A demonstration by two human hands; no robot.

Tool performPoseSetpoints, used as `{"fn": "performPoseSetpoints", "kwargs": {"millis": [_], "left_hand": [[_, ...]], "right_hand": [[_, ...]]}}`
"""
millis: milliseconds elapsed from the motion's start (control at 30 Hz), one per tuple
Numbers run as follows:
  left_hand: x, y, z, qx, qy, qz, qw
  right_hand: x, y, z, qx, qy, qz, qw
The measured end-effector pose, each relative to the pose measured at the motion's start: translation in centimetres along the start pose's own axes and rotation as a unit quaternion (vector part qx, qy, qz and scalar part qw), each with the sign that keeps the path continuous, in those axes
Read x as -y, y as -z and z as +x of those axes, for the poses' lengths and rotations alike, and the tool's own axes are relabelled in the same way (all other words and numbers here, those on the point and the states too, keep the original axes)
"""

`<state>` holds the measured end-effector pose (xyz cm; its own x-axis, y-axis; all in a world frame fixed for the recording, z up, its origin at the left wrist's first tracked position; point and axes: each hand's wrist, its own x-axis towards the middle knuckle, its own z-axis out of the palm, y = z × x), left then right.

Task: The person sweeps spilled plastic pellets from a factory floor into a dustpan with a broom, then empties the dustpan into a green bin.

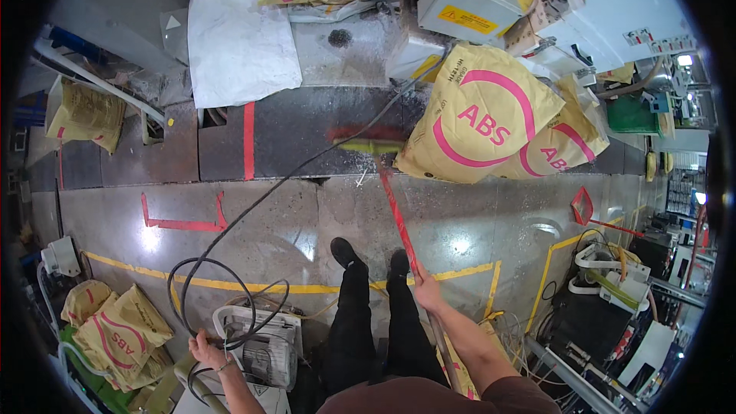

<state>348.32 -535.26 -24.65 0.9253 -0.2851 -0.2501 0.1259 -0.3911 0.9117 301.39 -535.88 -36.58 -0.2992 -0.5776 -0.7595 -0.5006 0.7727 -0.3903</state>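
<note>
My right hand is wrapped round the red handle of a broom, which slants away from me. Its red and yellow-green head, smeared by motion, is on the dark floor strip beside a full tan paper sack. White specks lie scattered on the floor around the broom head. At the lower left, my left hand is closed on a black cable. The cable hangs in loops by that hand and stretches up across the broom head toward the machine at the back.
A second tan sack leans behind the first. A red long-handled dustpan lies at the right. A grey motor unit stands near my left hand. More sacks are piled at the lower left. Yellow tape crosses the floor near my feet.
</note>
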Motion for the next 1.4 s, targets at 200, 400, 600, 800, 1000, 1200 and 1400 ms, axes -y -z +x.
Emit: {"fn": "performPoseSetpoints", "kwargs": {"millis": [200, 400, 600, 800, 1000, 1200, 1400], "left_hand": [[-0.4, -1.3, -0.8, 0.001, -0.033, -0.032, 0.999], [-1.2, -0.7, -3.5, 0.020, -0.032, -0.046, 0.998], [-2.7, 1.8, -7.3, -0.019, -0.065, -0.033, 0.997], [-1.6, 4.8, -13.4, -0.017, -0.104, -0.031, 0.994], [2.0, 5.0, -18.8, -0.025, -0.132, -0.029, 0.990], [3.8, 5.3, -21.9, -0.034, -0.150, 0.088, 0.984], [4.0, 3.9, -22.5, -0.049, -0.063, 0.070, 0.994]], "right_hand": [[-2.6, 6.2, -8.0, 0.028, 0.077, -0.069, 0.994], [1.0, 7.2, -6.1, 0.072, 0.104, -0.256, 0.958], [1.4, 2.5, 2.9, 0.046, 0.182, -0.330, 0.925], [-16.2, 12.7, -1.2, 0.100, 0.066, -0.401, 0.908], [-30.0, 27.8, -4.9, 0.041, -0.049, -0.486, 0.872], [-32.0, 37.4, -10.1, -0.033, -0.054, -0.476, 0.877], [-32.0, 34.8, -12.4, 0.042, 0.019, -0.435, 0.899]]}}
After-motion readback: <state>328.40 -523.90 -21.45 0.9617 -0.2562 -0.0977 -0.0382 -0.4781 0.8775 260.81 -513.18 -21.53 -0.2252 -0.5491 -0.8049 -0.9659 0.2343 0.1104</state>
